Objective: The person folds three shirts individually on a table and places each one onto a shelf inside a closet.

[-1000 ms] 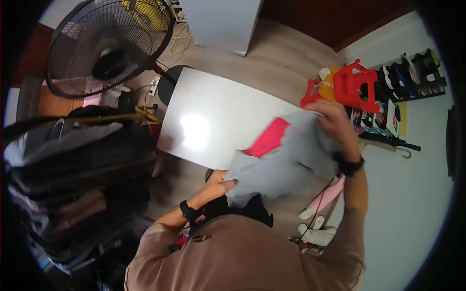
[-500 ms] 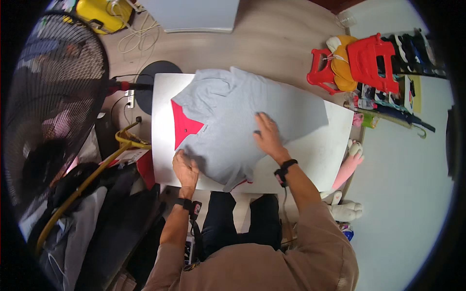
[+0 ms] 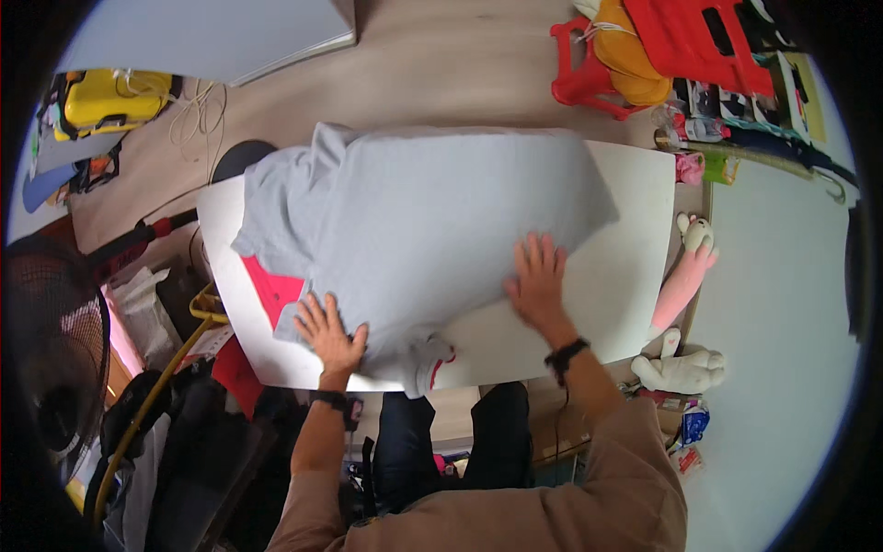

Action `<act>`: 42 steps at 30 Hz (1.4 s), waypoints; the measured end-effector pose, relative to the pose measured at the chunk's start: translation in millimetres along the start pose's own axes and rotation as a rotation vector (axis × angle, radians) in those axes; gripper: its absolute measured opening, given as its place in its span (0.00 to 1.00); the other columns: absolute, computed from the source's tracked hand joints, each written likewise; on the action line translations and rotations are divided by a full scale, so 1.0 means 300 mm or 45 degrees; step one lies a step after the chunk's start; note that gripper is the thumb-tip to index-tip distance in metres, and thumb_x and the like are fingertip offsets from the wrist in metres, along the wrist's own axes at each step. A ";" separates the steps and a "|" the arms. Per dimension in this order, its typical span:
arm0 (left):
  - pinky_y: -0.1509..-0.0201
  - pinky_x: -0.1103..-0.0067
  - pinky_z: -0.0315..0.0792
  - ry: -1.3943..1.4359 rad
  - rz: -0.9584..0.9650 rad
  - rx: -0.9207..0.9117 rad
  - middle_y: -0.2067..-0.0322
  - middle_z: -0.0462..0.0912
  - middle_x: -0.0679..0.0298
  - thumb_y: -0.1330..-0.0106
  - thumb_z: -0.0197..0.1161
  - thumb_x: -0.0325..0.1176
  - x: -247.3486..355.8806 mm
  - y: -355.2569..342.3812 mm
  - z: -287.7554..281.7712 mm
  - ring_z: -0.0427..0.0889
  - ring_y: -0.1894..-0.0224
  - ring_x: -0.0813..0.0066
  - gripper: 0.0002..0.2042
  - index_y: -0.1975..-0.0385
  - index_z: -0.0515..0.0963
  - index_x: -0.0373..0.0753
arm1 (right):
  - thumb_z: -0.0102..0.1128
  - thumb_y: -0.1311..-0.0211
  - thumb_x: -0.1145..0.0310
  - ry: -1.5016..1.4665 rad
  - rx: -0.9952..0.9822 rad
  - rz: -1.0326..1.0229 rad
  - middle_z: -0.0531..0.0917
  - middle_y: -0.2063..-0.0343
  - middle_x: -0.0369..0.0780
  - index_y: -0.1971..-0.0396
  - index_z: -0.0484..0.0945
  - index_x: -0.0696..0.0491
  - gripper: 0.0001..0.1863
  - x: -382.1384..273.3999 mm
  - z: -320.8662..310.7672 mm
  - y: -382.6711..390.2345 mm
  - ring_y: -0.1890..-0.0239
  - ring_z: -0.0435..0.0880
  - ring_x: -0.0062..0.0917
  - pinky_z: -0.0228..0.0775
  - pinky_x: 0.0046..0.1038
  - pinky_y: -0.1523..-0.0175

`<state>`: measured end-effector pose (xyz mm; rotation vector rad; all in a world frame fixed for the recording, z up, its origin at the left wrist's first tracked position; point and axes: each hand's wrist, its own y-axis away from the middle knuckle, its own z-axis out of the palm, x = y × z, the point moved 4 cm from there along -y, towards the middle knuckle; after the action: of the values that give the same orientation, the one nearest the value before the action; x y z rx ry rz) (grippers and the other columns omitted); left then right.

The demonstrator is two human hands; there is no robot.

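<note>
Grey shirt lies spread across the white desk, red collar lining toward the left end, hem toward the right. Judged light, soft and limp: thin knit by its fine creases, no stiffness to hold a shape, nothing to break. It should slide readily on the smooth desk top, so a pull at one spot would probably drag or ruck the rest. Best holds: shoulder seams or hem corners, pinched between thumb and fingers; flat palms suit smoothing only. The far sleeve is rumpled; the near sleeve, red at its cuff, is bunched at the near edge, and whether one layer or two lie there cannot be made out. Left hand rests palm down beside the collar, fingers spread apart, gripping nothing. Right hand is laid at the body's near edge, fingers extended and slightly apart, no cloth pinched. Further out: fan at left, red stool beyond the far right corner, pink plush toy beside the right end.
</note>
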<state>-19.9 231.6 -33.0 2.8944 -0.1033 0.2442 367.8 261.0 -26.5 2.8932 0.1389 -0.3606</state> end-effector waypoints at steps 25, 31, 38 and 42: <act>0.32 0.42 0.31 -0.133 -0.202 -0.766 0.32 0.44 0.36 0.52 0.66 0.49 -0.101 0.426 -0.061 0.35 0.29 0.33 0.45 0.34 0.57 0.35 | 0.54 0.41 0.59 0.060 0.011 0.099 0.61 0.34 0.46 0.38 0.66 0.54 0.30 0.064 0.077 0.334 0.29 0.49 0.45 0.37 0.54 0.29; 0.32 0.41 0.33 -0.123 -0.001 -0.697 0.32 0.48 0.40 0.57 0.64 0.35 -0.148 0.438 -0.083 0.41 0.29 0.34 0.42 0.35 0.59 0.38 | 0.55 0.41 0.57 0.041 0.031 0.059 0.60 0.33 0.44 0.39 0.67 0.52 0.30 0.084 0.076 0.355 0.29 0.50 0.45 0.35 0.55 0.29; 0.32 0.44 0.42 0.232 0.258 -0.144 0.35 0.59 0.47 0.57 0.60 0.32 -0.036 0.164 -0.264 0.50 0.31 0.38 0.33 0.43 0.69 0.38 | 0.57 0.41 0.69 -0.232 0.022 0.012 0.64 0.35 0.45 0.40 0.68 0.53 0.26 0.145 -0.111 0.237 0.33 0.60 0.44 0.47 0.51 0.31; 0.31 0.50 0.47 0.320 0.367 0.134 0.36 0.61 0.46 0.49 0.58 0.34 0.103 -0.226 -0.300 0.52 0.32 0.39 0.29 0.43 0.69 0.35 | 0.54 0.39 0.72 -0.410 0.354 -0.002 0.69 0.40 0.48 0.40 0.67 0.54 0.25 0.170 -0.255 -0.099 0.39 0.69 0.43 0.60 0.40 0.36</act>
<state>2.5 317.4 43.2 2.9139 -0.4768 0.6797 431.0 310.8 26.7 3.0496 0.0390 -0.9038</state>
